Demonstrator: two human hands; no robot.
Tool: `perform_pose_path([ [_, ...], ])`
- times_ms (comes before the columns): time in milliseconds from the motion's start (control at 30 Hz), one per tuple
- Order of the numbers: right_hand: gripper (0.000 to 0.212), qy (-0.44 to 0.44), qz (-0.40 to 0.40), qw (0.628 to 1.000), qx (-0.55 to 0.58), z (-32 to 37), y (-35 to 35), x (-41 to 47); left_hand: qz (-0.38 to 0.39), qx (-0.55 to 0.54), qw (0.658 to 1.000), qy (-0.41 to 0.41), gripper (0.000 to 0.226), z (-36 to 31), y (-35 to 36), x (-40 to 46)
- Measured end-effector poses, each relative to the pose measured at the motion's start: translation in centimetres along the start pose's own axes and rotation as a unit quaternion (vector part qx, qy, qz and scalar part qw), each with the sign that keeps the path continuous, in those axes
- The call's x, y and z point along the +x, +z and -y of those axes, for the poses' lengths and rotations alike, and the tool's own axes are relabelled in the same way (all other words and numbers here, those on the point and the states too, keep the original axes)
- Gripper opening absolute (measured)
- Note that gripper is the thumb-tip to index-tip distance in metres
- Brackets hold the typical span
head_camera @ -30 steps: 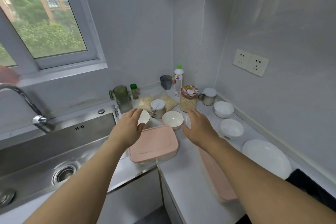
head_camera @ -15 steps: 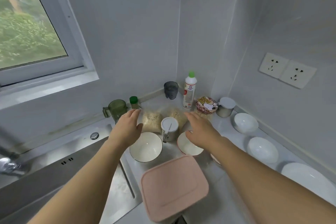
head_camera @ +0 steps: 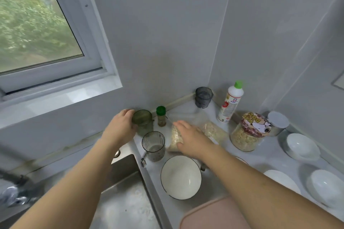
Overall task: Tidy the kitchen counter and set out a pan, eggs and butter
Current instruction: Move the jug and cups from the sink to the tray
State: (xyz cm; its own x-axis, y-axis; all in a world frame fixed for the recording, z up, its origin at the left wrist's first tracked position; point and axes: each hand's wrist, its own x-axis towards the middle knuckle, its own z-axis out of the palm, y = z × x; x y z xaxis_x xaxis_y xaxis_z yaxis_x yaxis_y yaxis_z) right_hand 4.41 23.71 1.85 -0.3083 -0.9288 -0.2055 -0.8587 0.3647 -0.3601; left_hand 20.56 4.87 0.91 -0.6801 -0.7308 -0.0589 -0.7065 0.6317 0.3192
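Left hand [head_camera: 121, 128] grip: I clasp green mug [head_camera: 142, 120] | right hand [head_camera: 191, 139] released over oats bag [head_camera: 176, 138] | lift mug upright, clear spice jar [head_camera: 161, 116]

There is just one view, from a camera on the person's head. It looks forward and down into the corner of the pale grey kitchen counter [head_camera: 264, 158], close above it, with both bare arms reaching in from below.
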Motion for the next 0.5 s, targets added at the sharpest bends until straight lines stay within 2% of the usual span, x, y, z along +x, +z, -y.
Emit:
perform_pose_path([
  [100,0.075,-0.006,0.035,0.999,0.004,1.4,1.6,3.1,0.057,-0.008,0.998,-0.010,0.051,1.5,0.2,3.1],
  [167,0.083,-0.007,0.056,0.998,0.011,2.0,2.2,4.2,0.087,-0.003,0.996,-0.006,0.060,1.7,0.8,4.6],
  [333,0.096,0.003,0.117,0.993,0.008,2.6,3.8,6.7,0.138,0.026,0.990,0.003,0.072,2.1,2.9,8.0],
  [500,0.105,0.002,0.160,0.987,0.021,2.2,5.2,8.0,0.164,-0.006,0.986,0.007,0.080,2.4,3.8,10.1],
])
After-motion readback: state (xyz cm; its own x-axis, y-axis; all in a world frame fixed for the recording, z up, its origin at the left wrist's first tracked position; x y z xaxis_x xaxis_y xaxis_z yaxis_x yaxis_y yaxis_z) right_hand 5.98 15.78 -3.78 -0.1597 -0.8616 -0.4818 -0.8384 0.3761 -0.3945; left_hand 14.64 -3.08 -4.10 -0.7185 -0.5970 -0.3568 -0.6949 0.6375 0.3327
